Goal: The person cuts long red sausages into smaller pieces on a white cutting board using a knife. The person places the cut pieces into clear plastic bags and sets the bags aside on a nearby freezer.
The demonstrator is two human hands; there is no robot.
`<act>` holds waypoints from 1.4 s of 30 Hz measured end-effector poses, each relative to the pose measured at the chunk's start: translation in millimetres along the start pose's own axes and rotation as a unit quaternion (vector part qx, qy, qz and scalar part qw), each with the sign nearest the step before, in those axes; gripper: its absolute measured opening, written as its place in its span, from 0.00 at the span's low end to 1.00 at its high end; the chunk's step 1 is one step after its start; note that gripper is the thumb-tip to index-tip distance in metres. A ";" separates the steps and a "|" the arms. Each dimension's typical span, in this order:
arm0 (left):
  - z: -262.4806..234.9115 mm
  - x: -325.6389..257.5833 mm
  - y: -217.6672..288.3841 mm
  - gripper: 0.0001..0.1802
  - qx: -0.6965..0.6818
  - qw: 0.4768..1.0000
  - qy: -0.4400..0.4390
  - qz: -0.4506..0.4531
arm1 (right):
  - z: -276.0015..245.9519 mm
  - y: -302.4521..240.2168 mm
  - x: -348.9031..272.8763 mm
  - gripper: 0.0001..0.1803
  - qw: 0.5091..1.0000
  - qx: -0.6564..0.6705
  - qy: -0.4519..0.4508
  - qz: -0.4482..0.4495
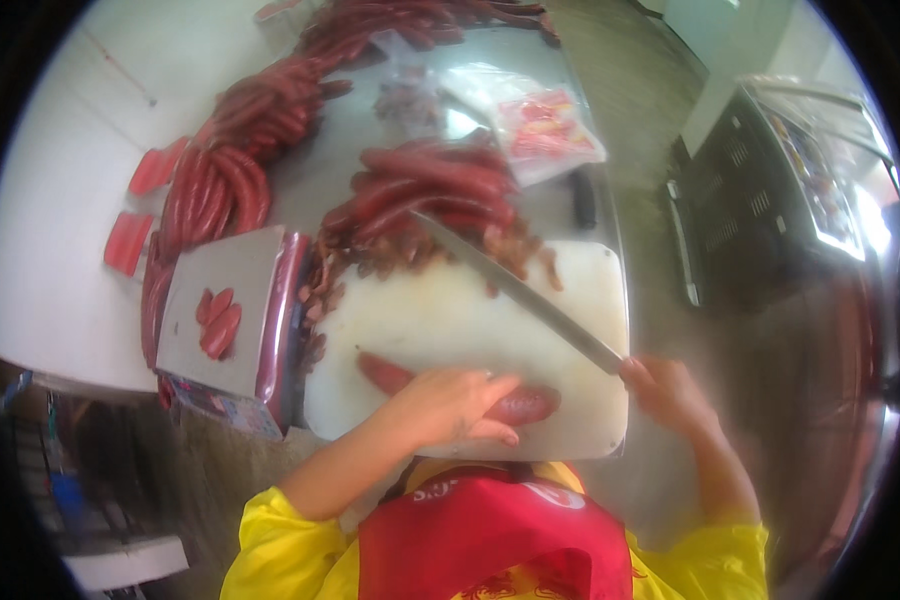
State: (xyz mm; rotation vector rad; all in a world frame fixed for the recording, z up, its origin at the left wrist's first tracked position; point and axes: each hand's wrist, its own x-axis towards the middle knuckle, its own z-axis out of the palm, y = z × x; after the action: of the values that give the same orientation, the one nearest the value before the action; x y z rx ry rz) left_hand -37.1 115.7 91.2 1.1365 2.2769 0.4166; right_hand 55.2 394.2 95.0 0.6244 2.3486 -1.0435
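Note:
A dark red sausage (526, 405) lies across the near part of the white cutting board (450, 325). My left hand (455, 405) rests over its middle, thumb and fingers curved around it, so that part is hidden. My right hand (665, 392) is closed on the handle of a long knife (530, 297), out at the board's right edge. The blade slants up and leftward over the board, its tip near a pile of whole sausages (430, 185). Cut sausage pieces (380, 262) are strewn along the board's far and left edges.
Left of the board stands a scale (220, 300) with a few sausage slices (218, 322) on its plate. More sausages (260, 110) are heaped along the table's left side. A plastic packet (545, 130) and a black-handled object (583, 198) lie beyond the board. A dark machine (760, 190) stands at right.

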 end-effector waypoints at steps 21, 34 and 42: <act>92.9 29.8 -15.0 0.17 0.073 0.861 0.490 0.117 | -57.8 45.9 -95.3 0.24 0.939 -0.314 0.020 -0.137; 102.3 25.4 -27.8 0.19 0.056 0.859 0.495 0.116 | -31.6 23.6 -54.1 0.22 0.960 -0.243 -0.104 -0.088; 99.6 25.6 -24.7 0.18 0.024 0.865 0.489 0.112 | 35.4 21.8 -20.4 0.22 0.961 -0.234 -0.050 -0.140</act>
State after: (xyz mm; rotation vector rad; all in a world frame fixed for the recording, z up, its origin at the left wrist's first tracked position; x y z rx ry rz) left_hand -5.1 124.5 -9.2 1.4211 2.9915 1.2753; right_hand 92.4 375.9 74.6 0.0618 2.5108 -0.5692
